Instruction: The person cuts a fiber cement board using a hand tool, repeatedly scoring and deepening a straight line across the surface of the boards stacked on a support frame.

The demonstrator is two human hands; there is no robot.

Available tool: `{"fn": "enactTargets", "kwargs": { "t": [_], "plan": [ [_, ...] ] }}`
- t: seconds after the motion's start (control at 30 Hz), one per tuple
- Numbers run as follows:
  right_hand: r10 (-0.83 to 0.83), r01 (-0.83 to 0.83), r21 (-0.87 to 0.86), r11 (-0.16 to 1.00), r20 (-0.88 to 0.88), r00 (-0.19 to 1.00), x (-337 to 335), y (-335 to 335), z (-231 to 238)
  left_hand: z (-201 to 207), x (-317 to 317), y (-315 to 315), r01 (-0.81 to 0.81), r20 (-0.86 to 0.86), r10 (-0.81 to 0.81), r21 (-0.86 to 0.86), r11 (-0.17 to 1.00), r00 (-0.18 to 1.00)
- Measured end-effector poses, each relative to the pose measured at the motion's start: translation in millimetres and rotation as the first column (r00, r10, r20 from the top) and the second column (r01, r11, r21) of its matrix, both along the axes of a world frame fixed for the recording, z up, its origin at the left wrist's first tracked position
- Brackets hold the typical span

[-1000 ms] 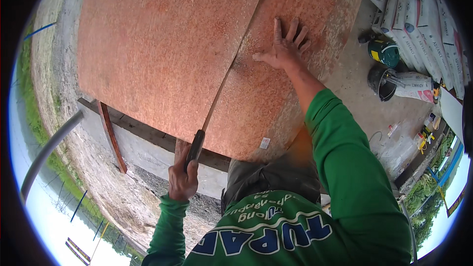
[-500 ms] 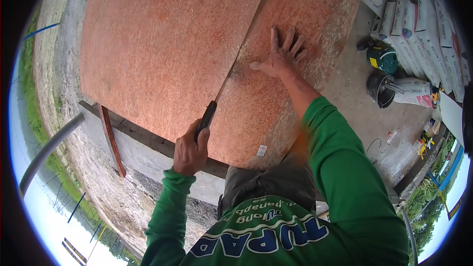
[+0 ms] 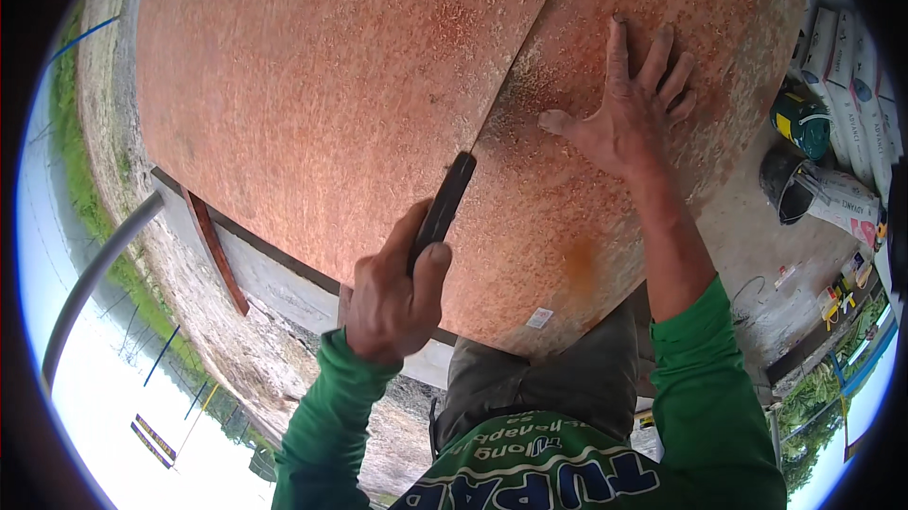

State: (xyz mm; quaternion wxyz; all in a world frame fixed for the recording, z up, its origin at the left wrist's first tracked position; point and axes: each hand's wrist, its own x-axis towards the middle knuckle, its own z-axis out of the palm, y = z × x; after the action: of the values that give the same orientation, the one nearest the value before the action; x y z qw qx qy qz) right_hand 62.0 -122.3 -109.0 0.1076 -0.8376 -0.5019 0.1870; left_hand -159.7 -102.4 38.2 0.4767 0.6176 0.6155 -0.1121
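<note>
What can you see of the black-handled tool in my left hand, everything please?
The black-handled tool has a long, narrow, dark handle, perhaps plastic, with a blunt far end. Your left hand wraps its near part. It slants away and rightward above the reddish board, pointing along a thin dark line; how much of that line is blade, I can't tell.

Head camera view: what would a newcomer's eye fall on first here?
Probably the big reddish board, filling the upper middle and strewn with pale shavings. Near its lower edge, the left hand grips a black handle whose tip meets a thin dark line. Right of that line, the right hand rests on the board, fingers spread.
</note>
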Motion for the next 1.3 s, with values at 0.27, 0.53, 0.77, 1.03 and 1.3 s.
{"fn": "enactTargets", "kwargs": {
  "t": [0.27, 0.53, 0.77, 1.03, 1.3],
  "plan": [
    [0.014, -0.013, -0.027, 1.000, 0.014, 1.000, -16, -1, 9, 82, -98, -75, -0.034, 0.017, 0.033, 0.071, 0.997, 0.999],
    [0.039, -0.036, -0.059, 0.998, 0.056, 0.998, -6, 3, -1, 11, -37, -20, 0.073, 0.079, -0.081, 0.104, 0.992, 0.994],
    [-0.001, -0.006, -0.257, 0.966, -0.027, 1.000, -1, 4, 8, 108, -100, -74, 0.043, -0.030, -0.042, 0.056, 0.998, 0.999],
    [0.007, -0.026, -0.202, 0.979, -0.092, 0.996, -22, 14, 24, -26, 6, 18, 0.077, 0.140, -0.137, 0.368, 0.927, 0.981],
    [-0.036, -0.006, -0.349, 0.937, -0.115, 0.993, 0, 9, 12, 141, -100, -74, -0.022, -0.126, 0.016, -0.042, 0.999, 0.992]
  ]
}}
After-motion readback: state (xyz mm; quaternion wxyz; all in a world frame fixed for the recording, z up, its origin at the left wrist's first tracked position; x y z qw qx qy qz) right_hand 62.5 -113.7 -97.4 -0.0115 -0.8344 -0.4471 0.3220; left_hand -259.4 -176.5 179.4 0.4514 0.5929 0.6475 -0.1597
